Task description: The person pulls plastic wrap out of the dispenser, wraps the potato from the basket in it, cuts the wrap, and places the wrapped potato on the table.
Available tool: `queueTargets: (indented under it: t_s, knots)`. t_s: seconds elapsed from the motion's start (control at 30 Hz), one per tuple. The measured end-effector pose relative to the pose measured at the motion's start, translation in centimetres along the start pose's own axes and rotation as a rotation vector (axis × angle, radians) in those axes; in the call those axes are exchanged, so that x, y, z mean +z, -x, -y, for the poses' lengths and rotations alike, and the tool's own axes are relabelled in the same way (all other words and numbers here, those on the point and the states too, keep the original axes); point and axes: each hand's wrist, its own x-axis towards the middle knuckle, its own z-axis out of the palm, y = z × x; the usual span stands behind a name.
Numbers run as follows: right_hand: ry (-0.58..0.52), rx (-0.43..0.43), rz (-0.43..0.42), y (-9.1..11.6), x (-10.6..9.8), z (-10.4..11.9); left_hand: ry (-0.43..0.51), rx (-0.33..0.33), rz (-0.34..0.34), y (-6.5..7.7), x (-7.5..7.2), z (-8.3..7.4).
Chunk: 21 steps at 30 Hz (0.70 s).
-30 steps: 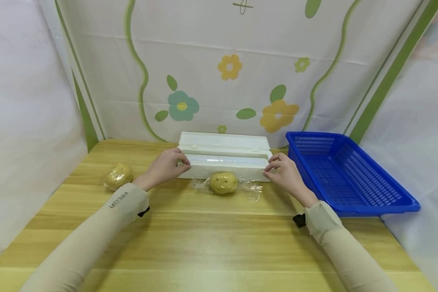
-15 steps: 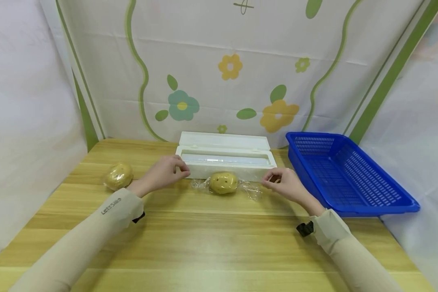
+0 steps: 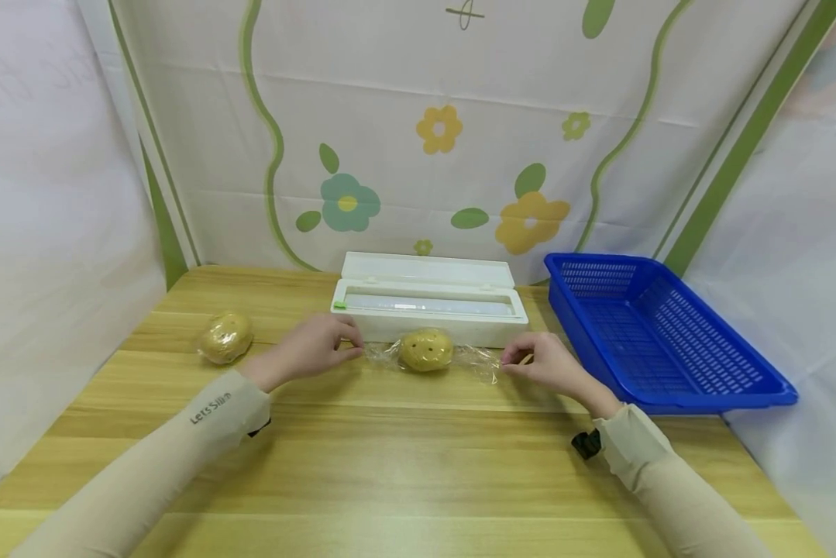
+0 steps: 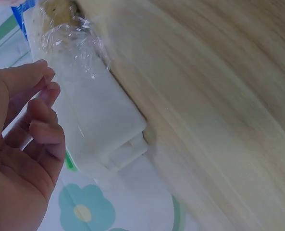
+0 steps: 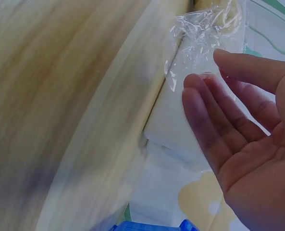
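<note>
In the head view a white cling film box (image 3: 431, 329) stands with its lid raised and a film roll (image 3: 424, 304) inside. A potato (image 3: 426, 350) wrapped in cling film lies against its front, loose film ends (image 5: 195, 41) spreading to both sides. By the box's left front corner, my left hand (image 3: 311, 349) pinches the edge of a barely visible sheet of cling film between thumb and forefinger. Opposite, my right hand (image 3: 553, 364) pinches the sheet's other side. Wrinkles in the clear film faintly cross the box in the left wrist view.
Another wrapped potato (image 3: 226, 338) rests on the wooden table (image 3: 390, 465) at the left, behind my left forearm. A blue plastic basket (image 3: 669, 399) stands at the right, near my right hand. A patterned curtain (image 3: 390, 116) hangs behind the table.
Both hands have come down from the box's upper front corners toward me, to the height of the potato. A green slider on the box's left end now shows. Potato and basket stay put.
</note>
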Motion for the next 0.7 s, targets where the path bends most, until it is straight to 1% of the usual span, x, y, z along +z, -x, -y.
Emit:
queueTargets:
  t_s: [0.13, 0.23, 0.43, 0.57, 0.63, 0.7]
  knots:
    - [0.054, 0.001, 0.037, -0.3, 0.1, -0.1, -0.082, 0.084, 0.025, -0.2, 0.6, -0.5]
    - [0.085, 0.006, 0.052, -0.4, 0.1, 0.1, -0.113, 0.115, 0.032, -0.5, 0.9, -0.9]
    - [0.088, 0.017, 0.026, -0.6, 0.3, 0.7, -0.108, 0.116, 0.025, -0.8, 1.1, -1.3]
    - [0.079, 0.045, -0.012, -0.8, 0.7, 0.9, -0.108, 0.122, 0.026, -0.7, 1.0, -1.3]
    - [0.074, 0.051, -0.033, -1.0, 0.9, 1.1, -0.104, 0.112, 0.029, -0.6, 0.9, -1.3]
    - [0.075, 0.039, -0.049, -1.3, 1.0, 1.4, -0.098, 0.094, 0.028, -0.6, 0.9, -1.3]
